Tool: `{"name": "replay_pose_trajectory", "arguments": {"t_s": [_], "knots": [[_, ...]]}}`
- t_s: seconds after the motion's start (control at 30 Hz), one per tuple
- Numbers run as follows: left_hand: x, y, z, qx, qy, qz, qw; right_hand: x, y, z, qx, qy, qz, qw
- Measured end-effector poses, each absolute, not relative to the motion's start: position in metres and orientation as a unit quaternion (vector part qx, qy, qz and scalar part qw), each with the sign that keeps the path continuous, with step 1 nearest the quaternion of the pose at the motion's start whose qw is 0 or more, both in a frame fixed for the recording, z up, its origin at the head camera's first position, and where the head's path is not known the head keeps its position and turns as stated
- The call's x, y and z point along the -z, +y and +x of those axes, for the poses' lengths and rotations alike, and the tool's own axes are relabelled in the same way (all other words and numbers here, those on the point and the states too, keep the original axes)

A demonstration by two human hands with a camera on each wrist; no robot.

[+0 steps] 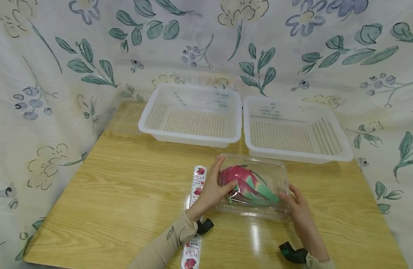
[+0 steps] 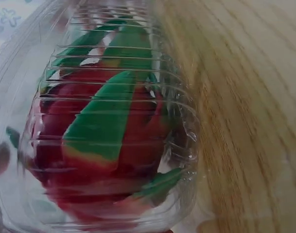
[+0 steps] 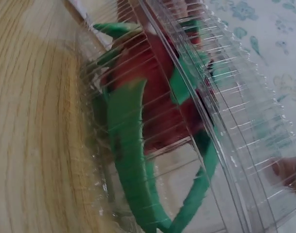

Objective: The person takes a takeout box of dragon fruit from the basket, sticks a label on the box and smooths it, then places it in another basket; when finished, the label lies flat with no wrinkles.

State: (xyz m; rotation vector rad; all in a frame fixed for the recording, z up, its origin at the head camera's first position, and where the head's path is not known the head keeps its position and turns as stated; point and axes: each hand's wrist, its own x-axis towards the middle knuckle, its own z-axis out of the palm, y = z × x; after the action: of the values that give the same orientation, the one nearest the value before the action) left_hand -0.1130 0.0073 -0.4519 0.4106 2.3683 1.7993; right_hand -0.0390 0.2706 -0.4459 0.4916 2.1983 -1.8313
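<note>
A clear plastic clamshell box [image 1: 272, 170] is held between both hands near the middle of the table. Inside lies a pink dragon fruit [image 1: 241, 183] with green scales; the left wrist view shows the fruit [image 2: 99, 121] through the ribbed plastic. My left hand [image 1: 213, 190] grips the box's left end, its thumb across the top over the fruit. On the right end, my right hand [image 1: 298, 209] holds the edge between thumb and fingers. In the right wrist view, long green scales [image 3: 128, 145] show behind the box's wall.
Two white perforated baskets, the left basket [image 1: 189, 140] and the right basket [image 1: 294, 155], stand side by side behind the box. A strip of dragon fruit labels [image 1: 192, 248] runs under my left forearm. Clear plastic [image 1: 126, 117] lies at the table's back left corner.
</note>
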Motion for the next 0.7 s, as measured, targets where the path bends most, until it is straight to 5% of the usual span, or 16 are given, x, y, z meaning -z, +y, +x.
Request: {"name": "replay_pose_trajectory", "arguments": {"t_s": [0.37,0.7], "knots": [[0.458,-0.015,-0.130,-0.614,0.769,0.147,0.105,0.444,0.266,-0.041,0.618,0.755,0.171,0.136],[0.468,-0.064,-0.151,-0.500,0.862,0.072,0.043,0.444,0.268,-0.041,0.606,0.765,0.180,0.125]]}}
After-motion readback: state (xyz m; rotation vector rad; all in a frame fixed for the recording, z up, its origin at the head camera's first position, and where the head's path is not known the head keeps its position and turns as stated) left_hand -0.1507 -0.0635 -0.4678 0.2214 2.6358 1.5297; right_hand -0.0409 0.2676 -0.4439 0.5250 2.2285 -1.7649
